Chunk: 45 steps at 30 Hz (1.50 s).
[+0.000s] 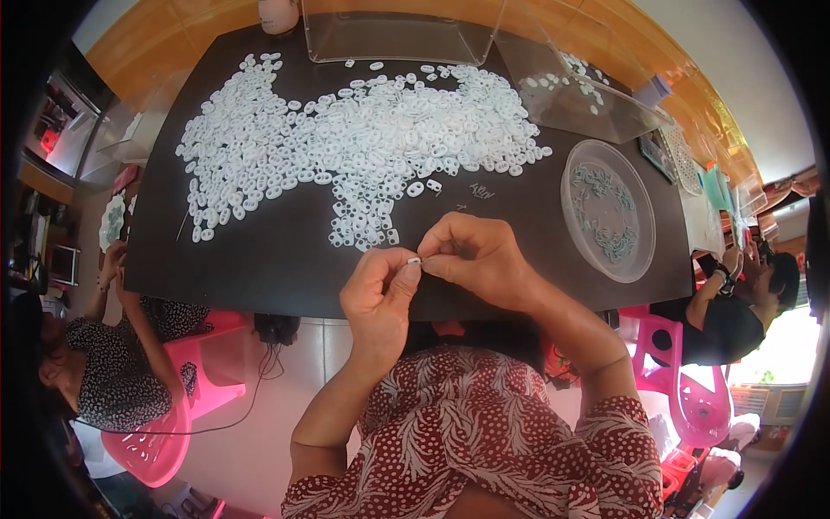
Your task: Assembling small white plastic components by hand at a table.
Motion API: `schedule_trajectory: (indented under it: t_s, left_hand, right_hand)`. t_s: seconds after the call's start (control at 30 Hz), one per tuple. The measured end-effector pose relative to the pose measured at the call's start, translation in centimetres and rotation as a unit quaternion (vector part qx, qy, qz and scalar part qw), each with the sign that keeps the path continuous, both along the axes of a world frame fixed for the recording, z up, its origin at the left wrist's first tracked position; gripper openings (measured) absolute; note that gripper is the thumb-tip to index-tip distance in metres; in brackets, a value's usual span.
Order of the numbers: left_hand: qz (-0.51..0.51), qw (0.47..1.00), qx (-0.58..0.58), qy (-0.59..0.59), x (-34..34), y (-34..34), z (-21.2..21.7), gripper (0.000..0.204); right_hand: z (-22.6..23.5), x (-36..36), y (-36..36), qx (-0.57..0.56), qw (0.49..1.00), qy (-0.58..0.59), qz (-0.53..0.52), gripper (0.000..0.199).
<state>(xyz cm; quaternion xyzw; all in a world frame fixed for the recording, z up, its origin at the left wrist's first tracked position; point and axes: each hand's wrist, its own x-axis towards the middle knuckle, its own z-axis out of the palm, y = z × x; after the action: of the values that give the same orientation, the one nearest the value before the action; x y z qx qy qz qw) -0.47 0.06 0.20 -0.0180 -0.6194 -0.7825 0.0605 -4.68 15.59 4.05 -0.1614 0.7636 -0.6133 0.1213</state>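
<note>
Over the near edge of the dark table (pixel 251 277), my left hand (pixel 378 290) pinches a small white plastic piece (pixel 414 260) between thumb and forefinger. My right hand (pixel 478 259) meets it from the right, fingertips closed on something too small to make out. Beyond them spreads a large heap of white oval plastic pieces (pixel 380 130) with holes. A strip of smaller white square pieces (pixel 363 214) reaches toward my left hand. Several tiny metal pieces (pixel 482 191) lie beyond my right hand. To the right, a round clear tub (pixel 650 238) holds many small grey-green parts (pixel 616 248).
A clear bin (pixel 402 59) stands at the back. Another clear box (pixel 579 117) with scattered white pieces sits at the back right, near a phone (pixel 659 157). One person (pixel 130 346) sits at the left on a pink chair (pixel 216 363); another (pixel 735 294) is at the right.
</note>
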Motion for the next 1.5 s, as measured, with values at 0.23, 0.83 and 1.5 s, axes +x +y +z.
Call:
schedule_trajectory:
  t_s: [0.23,0.83,1.5]
  left_hand:
    - [0.032,0.999,0.015,0.004,0.3,0.0,-0.6,0.011]
    - [0.085,0.995,-0.026,0.050,0.4,0.6,-0.2,0.010]
    - [0.064,0.997,0.002,0.041,0.3,0.5,-1.0,0.017]
  right_hand:
    - [-1.2,0.7,-0.7,-0.061,0.997,-0.031,-0.041,0.010]
    - [-1.1,1.5,-2.0,0.057,0.984,0.146,-0.089,0.004]
    - [-2.4,-5.3,2.4,0.195,0.909,0.325,-0.171,0.008]
